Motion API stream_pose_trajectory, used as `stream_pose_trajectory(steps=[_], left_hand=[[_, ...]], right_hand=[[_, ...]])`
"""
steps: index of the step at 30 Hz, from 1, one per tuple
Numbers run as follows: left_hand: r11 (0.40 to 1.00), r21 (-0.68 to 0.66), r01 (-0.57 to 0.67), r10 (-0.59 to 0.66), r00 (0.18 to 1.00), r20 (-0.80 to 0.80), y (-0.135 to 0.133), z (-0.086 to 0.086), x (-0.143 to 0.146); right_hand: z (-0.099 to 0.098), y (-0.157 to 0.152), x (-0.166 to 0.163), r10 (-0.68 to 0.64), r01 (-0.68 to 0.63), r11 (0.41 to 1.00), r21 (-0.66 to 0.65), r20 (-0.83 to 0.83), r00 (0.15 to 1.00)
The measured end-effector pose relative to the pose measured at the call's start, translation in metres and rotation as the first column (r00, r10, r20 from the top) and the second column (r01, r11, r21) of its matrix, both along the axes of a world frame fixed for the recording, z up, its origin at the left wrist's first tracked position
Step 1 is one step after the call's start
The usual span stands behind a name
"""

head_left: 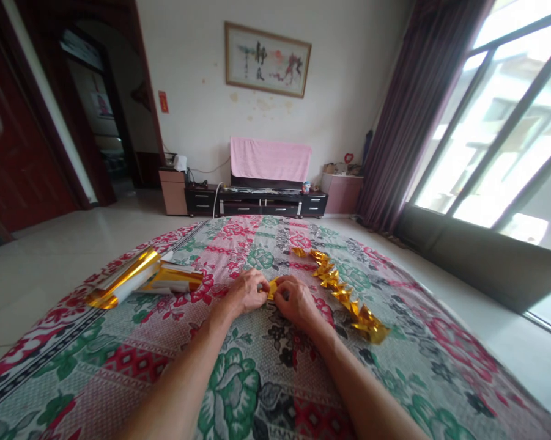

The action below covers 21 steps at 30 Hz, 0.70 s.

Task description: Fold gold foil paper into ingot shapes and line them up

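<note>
My left hand and my right hand meet over the middle of the cloth. Between them is a small piece of gold foil paper, pinched by the fingers of both hands. My fingers hide much of it, so its exact shape cannot be made out. To the right of my hands runs a row of folded gold paper pieces, lying close together. On the left lie curled sheets of gold foil paper with white backs, partly rolled and overlapping.
A floral tablecloth in red, green and grey covers the broad surface under my arms. Beyond it stands a low black TV cabinet with a pink cloth over the screen. Tall windows and a purple curtain are at the right.
</note>
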State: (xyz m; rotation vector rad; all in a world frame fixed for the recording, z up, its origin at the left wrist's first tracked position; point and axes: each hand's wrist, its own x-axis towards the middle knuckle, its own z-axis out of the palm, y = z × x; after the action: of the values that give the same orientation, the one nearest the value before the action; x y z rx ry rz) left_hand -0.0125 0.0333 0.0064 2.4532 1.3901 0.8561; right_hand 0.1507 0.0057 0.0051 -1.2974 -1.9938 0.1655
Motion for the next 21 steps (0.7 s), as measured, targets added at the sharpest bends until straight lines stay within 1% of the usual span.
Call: stream_pose_trajectory(steps=[7,10,14,17,21], left_hand=[[1.0,0.025,-0.001,0.001,1.0,0.005,-0.0018,-0.0016,0.001],[0.999,0.032,0.001,-0.001,1.0,0.011,-0.0011,-0.0033,0.0009],[1.0,0.006,0.001,-0.001,1.0,0.005,0.0,-0.0043,0.0011],[1.0,-0.002,-0.007,0.007,1.0,-0.002,-0.0005,-0.0035,0.0013],[1.0,-0.004,-0.011,0.011,1.0,-0.007,-0.0023,-0.0011,0.0015]], right_hand=[[0.0003,-0.0014,-0.0003,-0.046,0.046,0.999,0.012,0.015,0.999],[-0.0011,-0.0012,0.0001,-0.042,0.042,0.999,0.011,0.006,0.999],[-0.0013,-0.0019,0.0012,-0.017,0.017,1.0,0.009,0.001,1.0],[0.0003,-0.0028,0.0015,0.003,-0.004,1.0,0.024,0.016,1.0],[0.0027,-0.0036,0.0009,-0.002,0.002,1.0,0.023,0.025,1.0]])
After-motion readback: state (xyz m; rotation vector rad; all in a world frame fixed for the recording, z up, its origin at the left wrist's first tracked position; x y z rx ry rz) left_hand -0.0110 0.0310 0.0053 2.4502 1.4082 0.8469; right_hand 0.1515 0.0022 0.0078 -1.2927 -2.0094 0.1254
